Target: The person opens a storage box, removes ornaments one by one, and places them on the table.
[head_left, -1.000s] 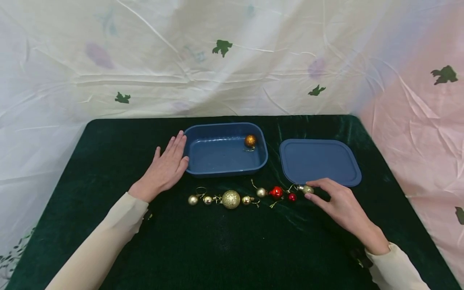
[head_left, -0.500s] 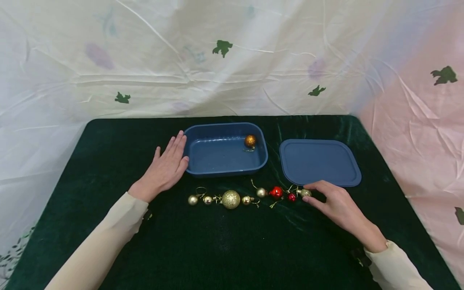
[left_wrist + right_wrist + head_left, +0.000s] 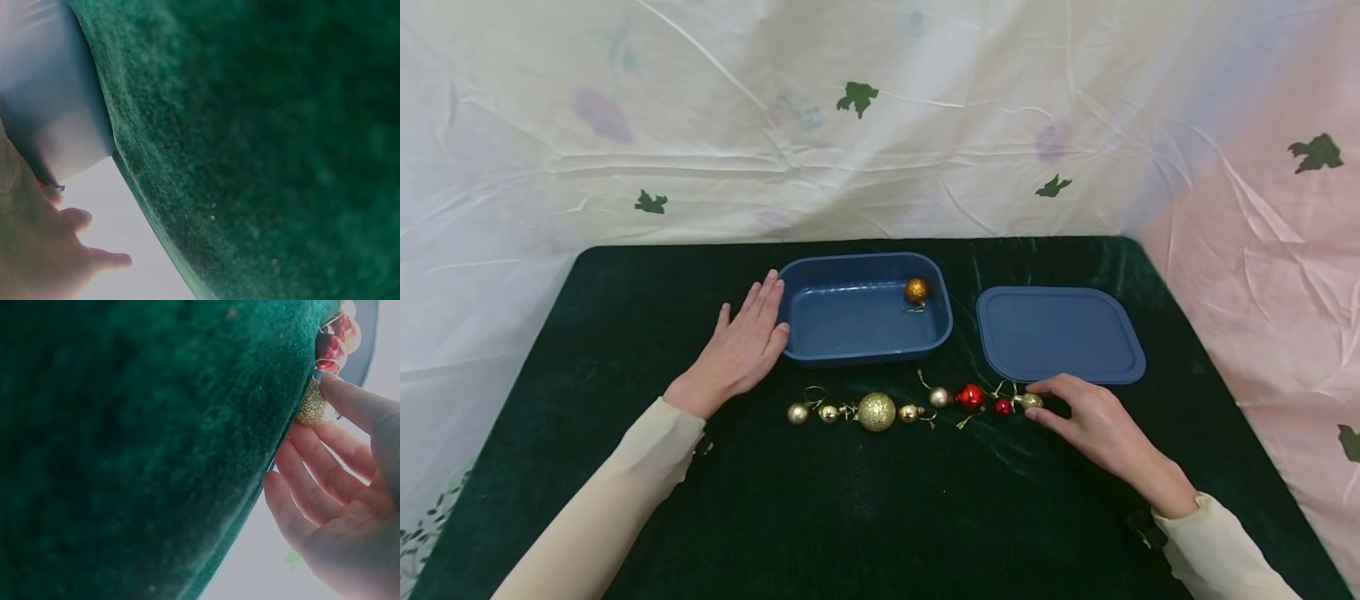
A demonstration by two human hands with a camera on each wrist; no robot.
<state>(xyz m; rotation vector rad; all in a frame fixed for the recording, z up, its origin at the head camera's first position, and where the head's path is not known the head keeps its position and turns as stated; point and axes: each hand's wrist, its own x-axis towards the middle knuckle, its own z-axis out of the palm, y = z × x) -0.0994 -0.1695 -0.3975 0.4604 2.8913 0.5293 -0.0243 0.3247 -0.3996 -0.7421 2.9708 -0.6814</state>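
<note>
My right hand [image 3: 1101,429] pinches a small gold glitter bauble [image 3: 1032,401] between thumb and fingers, at the right end of a row of Christmas baubles. In the right wrist view the same glitter bauble [image 3: 311,405] sits between thumb and fingertips, close to the cloth. Beside it lie a small red bauble [image 3: 1003,407] and a larger shiny red bauble [image 3: 971,397]. My left hand [image 3: 733,350] rests with straight fingers against the left side of a blue box [image 3: 865,357]. Inside the box, at the right, lies an orange-gold glitter bauble [image 3: 916,290].
A flat blue lid [image 3: 1060,333] lies right of the box, just beyond my right hand. A big gold glitter bauble [image 3: 876,412] and several small gold ones continue the row leftward. Dark green velvet [image 3: 850,517] covers the table; a pale patterned curtain [image 3: 737,125] hangs behind.
My right hand has shifted slightly left with the small gold glitter bauble, bringing it up against the small red one. The left hand stays at the box.
</note>
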